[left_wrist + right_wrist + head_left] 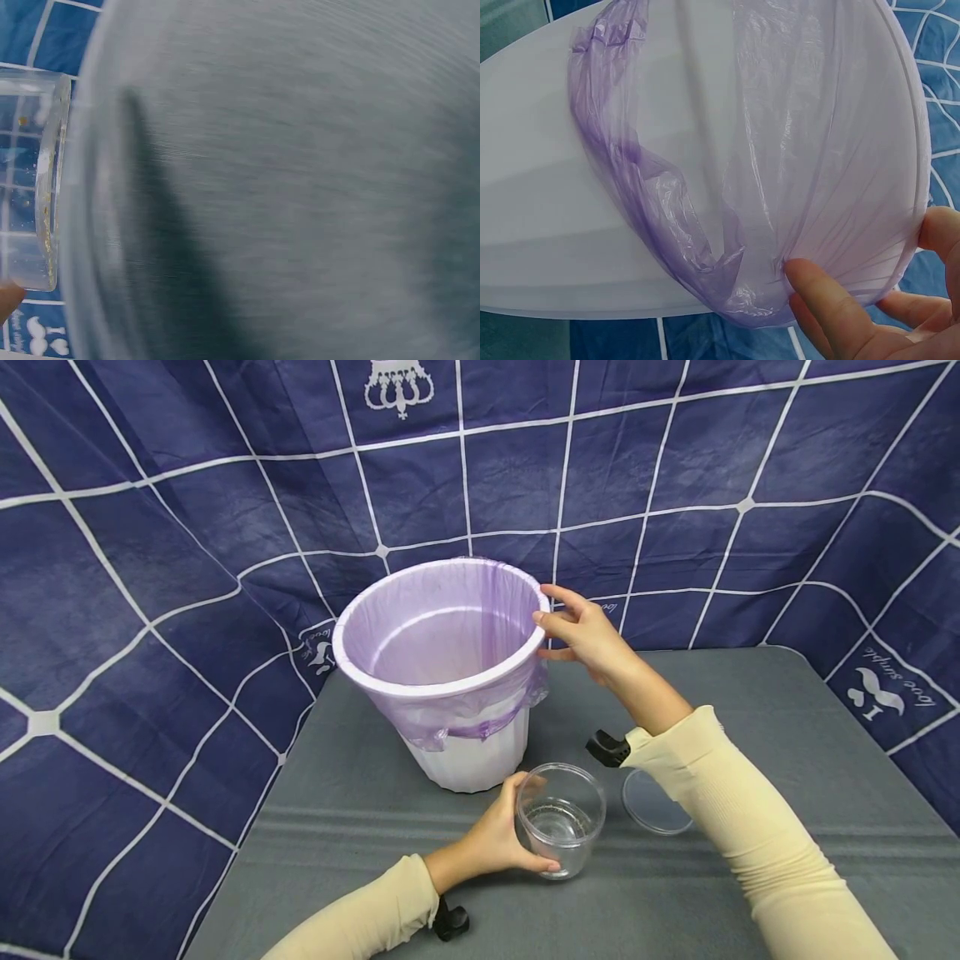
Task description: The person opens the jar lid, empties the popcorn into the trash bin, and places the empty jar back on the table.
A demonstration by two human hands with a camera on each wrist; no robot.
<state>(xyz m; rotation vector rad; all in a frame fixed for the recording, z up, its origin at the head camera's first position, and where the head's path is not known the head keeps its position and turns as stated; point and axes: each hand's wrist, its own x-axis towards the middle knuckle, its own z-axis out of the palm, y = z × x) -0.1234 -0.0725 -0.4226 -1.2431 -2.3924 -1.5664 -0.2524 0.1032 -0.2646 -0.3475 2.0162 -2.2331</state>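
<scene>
A white trash bin [472, 760] lined with a thin purple bag [435, 635] stands upright on the grey table. My right hand [588, 635] holds the bin's rim on its right side; in the right wrist view, fingers [825, 296] press on the bag's folded-over part outside the bin. Nearer to me, my left hand [498, 835] grips a clear round plastic container [566, 852] by its left side. The container has no lid on it, and small crumbs cling near its base in the left wrist view. Only a fingertip [9, 298] of the left hand shows there.
A clear round lid [652, 806] lies on the grey table [825, 777], partly hidden under the right forearm. Dark blue cloth [510, 468] with white lines hangs behind and along both sides. Black wrist straps sit at both cuffs.
</scene>
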